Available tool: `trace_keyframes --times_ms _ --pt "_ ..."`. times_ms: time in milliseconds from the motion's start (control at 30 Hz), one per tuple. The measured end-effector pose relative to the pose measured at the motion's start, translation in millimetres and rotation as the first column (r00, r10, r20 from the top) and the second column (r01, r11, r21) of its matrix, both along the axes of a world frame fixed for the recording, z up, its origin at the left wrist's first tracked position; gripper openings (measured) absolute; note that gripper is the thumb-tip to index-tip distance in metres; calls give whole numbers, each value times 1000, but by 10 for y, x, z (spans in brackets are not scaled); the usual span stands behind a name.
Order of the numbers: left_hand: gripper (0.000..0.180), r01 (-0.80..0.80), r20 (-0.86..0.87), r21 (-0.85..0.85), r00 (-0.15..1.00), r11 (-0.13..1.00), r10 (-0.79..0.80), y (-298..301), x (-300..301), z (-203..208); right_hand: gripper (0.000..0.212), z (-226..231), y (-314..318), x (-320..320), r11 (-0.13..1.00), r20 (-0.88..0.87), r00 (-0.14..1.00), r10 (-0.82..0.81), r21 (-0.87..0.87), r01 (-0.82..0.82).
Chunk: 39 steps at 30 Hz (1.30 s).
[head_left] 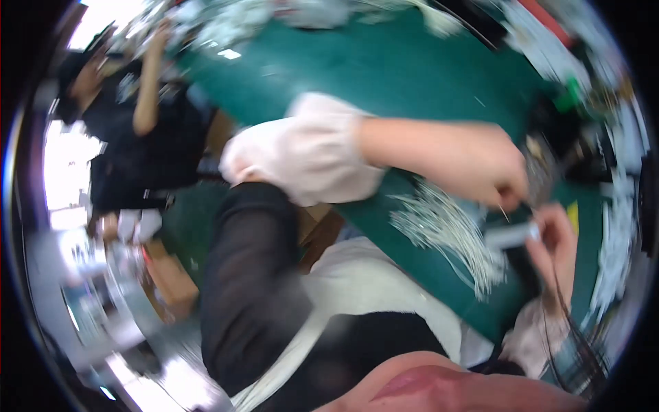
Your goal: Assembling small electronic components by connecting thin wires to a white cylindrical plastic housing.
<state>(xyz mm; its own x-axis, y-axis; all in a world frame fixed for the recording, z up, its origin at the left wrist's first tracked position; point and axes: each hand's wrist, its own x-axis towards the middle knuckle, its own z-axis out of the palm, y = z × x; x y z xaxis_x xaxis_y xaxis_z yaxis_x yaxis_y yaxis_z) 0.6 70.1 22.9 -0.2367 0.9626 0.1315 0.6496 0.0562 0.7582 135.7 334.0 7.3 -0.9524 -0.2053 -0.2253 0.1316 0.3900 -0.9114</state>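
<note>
My left hand [498, 168] reaches across from the left in a whitish sleeve cover, its fingers curled closed over the table's right side. A thin thread-like end shows below its fingertips, but what it grips is too blurred to name. Close beneath, my right hand [555, 244] pinches a small white rectangular piece [509, 236] between thumb and fingers. To the left of that piece, a fanned bundle of thin white cables [446, 230] lies on the green table [302, 69], partly under my left forearm.
Dark cables [573, 336] hang beside my right wrist. White strips and bundles [607, 254] line the right edge, with black items [559, 123] behind. Bagged white material [237, 24] lies at the far edge. Another person [144, 130] in dark clothes is at the left, and a cardboard box [171, 278] stands below.
</note>
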Motion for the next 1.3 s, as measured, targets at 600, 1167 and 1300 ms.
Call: trace_keyframes --times_ms 600,1167,1300 --pt "23 104 26 53 994 993 -106 584 -104 -241 28 44 -44 -10 991 140 982 -127 -23 131" --pt "18 14 519 -78 854 997 29 383 -59 -248 32 -25 -68 -9 987 101 982 -159 -8 160" --pt "11 31 524 -218 847 975 90 375 -128 -28 32 76 -142 -75 988 60 987 -149 -39 152"
